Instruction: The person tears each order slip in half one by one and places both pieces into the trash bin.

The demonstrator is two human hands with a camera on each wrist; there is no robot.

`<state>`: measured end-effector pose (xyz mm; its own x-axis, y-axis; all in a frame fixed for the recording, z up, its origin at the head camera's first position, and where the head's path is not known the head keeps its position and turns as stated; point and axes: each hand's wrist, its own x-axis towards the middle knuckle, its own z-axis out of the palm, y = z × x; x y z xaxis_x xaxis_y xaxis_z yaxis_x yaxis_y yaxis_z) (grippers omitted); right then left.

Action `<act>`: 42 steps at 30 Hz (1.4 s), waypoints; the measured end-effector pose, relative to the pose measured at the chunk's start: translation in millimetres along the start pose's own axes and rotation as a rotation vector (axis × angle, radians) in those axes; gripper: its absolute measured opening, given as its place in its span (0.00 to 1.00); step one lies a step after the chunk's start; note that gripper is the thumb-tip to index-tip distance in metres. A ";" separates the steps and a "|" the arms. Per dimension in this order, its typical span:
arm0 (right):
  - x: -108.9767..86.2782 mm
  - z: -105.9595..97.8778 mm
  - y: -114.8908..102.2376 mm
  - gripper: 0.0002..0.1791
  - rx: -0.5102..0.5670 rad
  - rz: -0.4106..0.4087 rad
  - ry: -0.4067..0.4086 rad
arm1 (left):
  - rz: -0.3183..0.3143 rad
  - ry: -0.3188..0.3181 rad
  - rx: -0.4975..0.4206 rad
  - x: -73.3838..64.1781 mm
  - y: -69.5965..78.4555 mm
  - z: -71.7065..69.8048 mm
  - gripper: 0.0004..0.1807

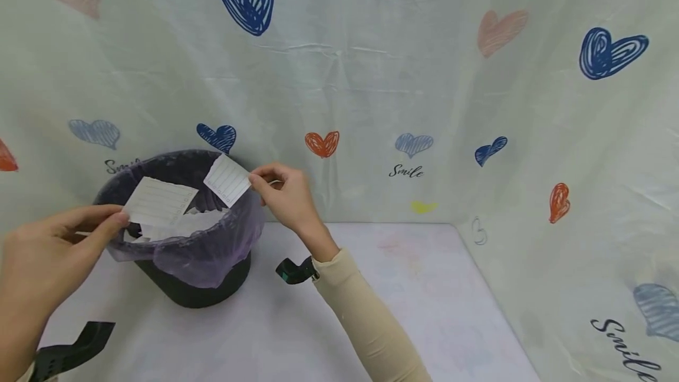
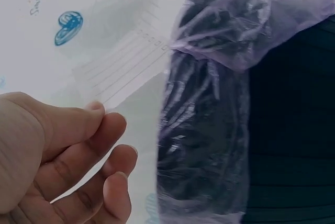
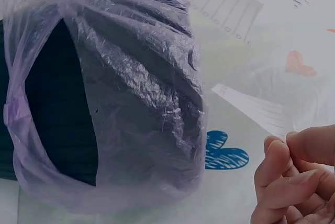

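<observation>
Between thumb and fingertips, my left hand (image 1: 58, 252) pinches a lined slip of paper (image 1: 159, 200) by its corner, over the left part of the bin's mouth. My right hand (image 1: 289, 193) pinches a smaller lined slip (image 1: 227, 180) by its edge, over the bin's right rim. Both slips have printed rows with small boxes along one side, seen in the left wrist view on the left slip (image 2: 123, 67). A dark bin (image 1: 196, 290) stands below them, lined with a translucent purple bag (image 1: 212, 258) folded over its rim. White paper pieces (image 1: 204, 221) lie inside it.
The bin stands on a white-covered table (image 1: 392, 311), close to the back. Behind and to the right hangs a pale curtain (image 1: 361, 93) printed with hearts and "Smile". A black wrist mount (image 1: 294, 271) sticks out from the right cuff, another (image 1: 79, 349) from the left.
</observation>
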<state>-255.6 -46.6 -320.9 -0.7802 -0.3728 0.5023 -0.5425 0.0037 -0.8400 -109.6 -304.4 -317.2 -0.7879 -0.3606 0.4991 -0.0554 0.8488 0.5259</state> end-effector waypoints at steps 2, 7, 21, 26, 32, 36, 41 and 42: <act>0.6 4.6 0.9 0.09 0.008 0.011 -0.004 | -0.010 -0.007 -0.017 -0.3 -3.5 1.2 0.17; 0.9 14.3 2.9 0.09 0.007 0.049 -0.015 | -0.006 -0.014 0.000 -1.0 -10.8 3.1 0.16; -1.3 20.6 8.4 0.09 -0.077 0.046 -0.022 | -0.010 -0.027 0.109 1.4 -8.0 1.5 0.16; -1.9 21.1 9.1 0.09 -0.106 0.043 -0.023 | -0.006 0.006 0.123 0.4 -7.3 1.0 0.15; -1.7 21.6 7.6 0.09 -0.125 0.034 -0.038 | 0.008 0.037 0.104 0.6 -7.5 1.8 0.14; -1.9 22.0 7.3 0.10 -0.122 0.038 -0.047 | 0.046 0.065 0.086 1.2 -8.9 2.3 0.13; -1.7 22.1 6.1 0.10 -0.132 0.028 -0.049 | 0.092 0.098 0.071 2.6 -10.1 3.0 0.12; -1.9 22.1 5.9 0.10 -0.134 0.025 -0.049 | 0.099 0.102 0.072 2.7 -10.3 3.0 0.12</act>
<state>-250.4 -66.3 -331.3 -0.7795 -0.4162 0.4682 -0.5625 0.1361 -0.8155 -113.0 -312.9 -323.4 -0.7256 -0.3080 0.6153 -0.0271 0.9063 0.4217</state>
